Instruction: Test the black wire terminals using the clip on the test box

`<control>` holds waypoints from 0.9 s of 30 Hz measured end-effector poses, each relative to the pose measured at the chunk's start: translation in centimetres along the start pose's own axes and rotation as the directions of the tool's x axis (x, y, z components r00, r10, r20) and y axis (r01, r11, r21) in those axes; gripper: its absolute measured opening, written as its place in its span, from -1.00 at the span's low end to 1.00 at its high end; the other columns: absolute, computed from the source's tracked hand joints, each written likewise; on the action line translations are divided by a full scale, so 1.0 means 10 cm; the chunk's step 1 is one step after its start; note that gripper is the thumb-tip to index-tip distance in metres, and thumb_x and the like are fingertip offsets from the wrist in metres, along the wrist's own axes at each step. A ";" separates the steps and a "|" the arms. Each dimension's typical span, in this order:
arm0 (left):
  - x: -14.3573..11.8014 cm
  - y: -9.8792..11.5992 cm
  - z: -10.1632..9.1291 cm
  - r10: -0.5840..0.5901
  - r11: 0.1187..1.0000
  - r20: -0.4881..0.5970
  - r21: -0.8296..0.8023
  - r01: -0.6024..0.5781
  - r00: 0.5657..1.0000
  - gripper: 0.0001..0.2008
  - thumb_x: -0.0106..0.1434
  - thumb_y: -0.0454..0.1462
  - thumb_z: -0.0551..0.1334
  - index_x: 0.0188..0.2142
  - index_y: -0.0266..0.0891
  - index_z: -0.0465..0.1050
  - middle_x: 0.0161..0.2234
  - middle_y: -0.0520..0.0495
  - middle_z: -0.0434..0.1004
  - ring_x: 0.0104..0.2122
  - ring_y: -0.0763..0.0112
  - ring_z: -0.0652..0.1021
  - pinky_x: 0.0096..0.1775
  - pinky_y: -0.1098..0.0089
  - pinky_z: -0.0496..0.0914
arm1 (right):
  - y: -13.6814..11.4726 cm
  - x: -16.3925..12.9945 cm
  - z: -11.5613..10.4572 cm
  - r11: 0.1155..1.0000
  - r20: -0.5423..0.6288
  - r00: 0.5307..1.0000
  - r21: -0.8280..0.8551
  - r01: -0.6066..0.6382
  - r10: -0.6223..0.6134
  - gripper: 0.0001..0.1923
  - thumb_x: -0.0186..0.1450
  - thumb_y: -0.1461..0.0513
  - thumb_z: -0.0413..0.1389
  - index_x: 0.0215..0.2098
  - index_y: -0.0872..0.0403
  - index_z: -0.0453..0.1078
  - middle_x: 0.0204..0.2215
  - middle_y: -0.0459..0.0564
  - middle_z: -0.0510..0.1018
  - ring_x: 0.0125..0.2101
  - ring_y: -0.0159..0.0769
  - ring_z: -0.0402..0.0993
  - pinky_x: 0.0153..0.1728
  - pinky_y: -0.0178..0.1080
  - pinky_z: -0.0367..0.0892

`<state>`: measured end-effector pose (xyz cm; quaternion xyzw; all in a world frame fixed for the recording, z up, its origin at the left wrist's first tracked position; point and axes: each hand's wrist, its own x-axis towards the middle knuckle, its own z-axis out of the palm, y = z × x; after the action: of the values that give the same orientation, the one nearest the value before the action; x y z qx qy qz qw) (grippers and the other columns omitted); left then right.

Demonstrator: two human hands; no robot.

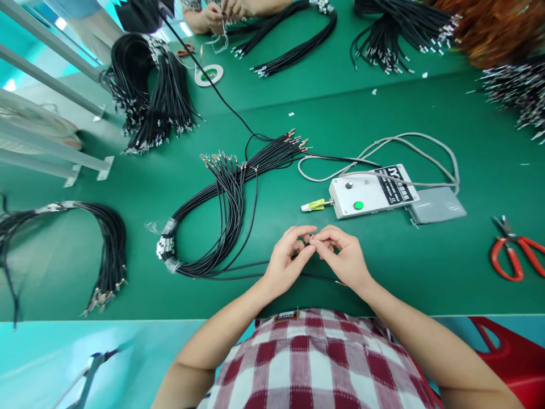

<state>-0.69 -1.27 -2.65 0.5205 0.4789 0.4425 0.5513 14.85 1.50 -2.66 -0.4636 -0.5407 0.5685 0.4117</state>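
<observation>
Both my hands meet over the green table, close to its front edge. My left hand (290,255) is closed in a pinch on the end of a black cable (251,264) that runs in from the left. Its fingertips touch those of my right hand (340,255), which also pinches the cable's thin stripped wires. Much of the cable end is hidden behind my fingers. A second cable (317,276) passes under my hands, its copper end beside my right wrist. Both lead back to a coiled cable bundle (230,210) wrapped with white labels.
A white control box (370,190) with a green button and yellow-white tip sits ahead, beside a grey pedal (438,205). Red-handled pliers (515,250) lie right. More cable bundles (149,91) and a tape roll (209,75) lie farther back. Another person's hands (225,14) work across the table.
</observation>
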 end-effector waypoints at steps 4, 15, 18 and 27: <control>0.06 0.02 0.08 0.046 0.993 -0.124 -0.103 -0.058 0.991 -0.85 0.27 -0.25 0.31 -0.16 -0.22 0.55 -0.19 -0.05 0.33 -0.53 0.66 0.40 -0.51 0.51 0.33 | 0.05 -0.02 -0.02 0.997 0.008 0.998 -0.060 0.057 -0.057 -0.82 0.30 0.18 0.20 -0.44 0.07 0.45 -0.51 -0.13 0.40 -0.55 -0.44 0.29 -0.52 -0.32 0.19; 0.04 -0.04 0.09 0.022 0.999 -0.277 0.038 -0.012 0.961 -0.86 0.28 -0.22 0.29 -0.29 -0.28 0.54 -0.42 0.00 0.50 -0.62 0.62 0.43 -0.55 0.53 0.35 | 0.03 -0.02 -0.08 0.980 0.027 0.995 -0.173 0.101 -0.098 -0.83 0.36 0.17 0.14 -0.36 0.06 0.47 -0.45 -0.11 0.42 -0.51 -0.43 0.39 -0.47 -0.31 0.28; 0.07 -0.01 0.06 -0.116 0.990 -0.195 -0.107 0.096 0.974 -0.78 0.26 -0.15 0.30 -0.29 -0.30 0.49 -0.49 0.02 0.49 -0.68 0.63 0.39 -0.61 0.54 0.27 | 0.04 -0.02 -0.09 0.986 0.042 0.996 -0.148 0.082 -0.076 -0.82 0.37 0.17 0.14 -0.36 0.06 0.48 -0.43 -0.11 0.44 -0.51 -0.44 0.41 -0.46 -0.31 0.29; 0.13 0.07 -0.03 -0.169 0.966 -0.070 -0.211 0.151 0.983 -0.69 0.30 -0.09 0.26 -0.10 -0.28 0.44 -0.32 -0.02 0.47 -0.63 0.63 0.44 -0.56 0.51 0.29 | 0.04 0.02 -0.06 0.998 0.042 0.999 -0.059 0.004 -0.001 -0.80 0.33 0.14 0.16 -0.39 0.07 0.44 -0.45 -0.11 0.42 -0.52 -0.41 0.42 -0.47 -0.29 0.31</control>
<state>-0.76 0.07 -2.00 0.4007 0.4950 0.4659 0.6143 15.37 1.80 -3.06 -0.4628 -0.5664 0.5614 0.3871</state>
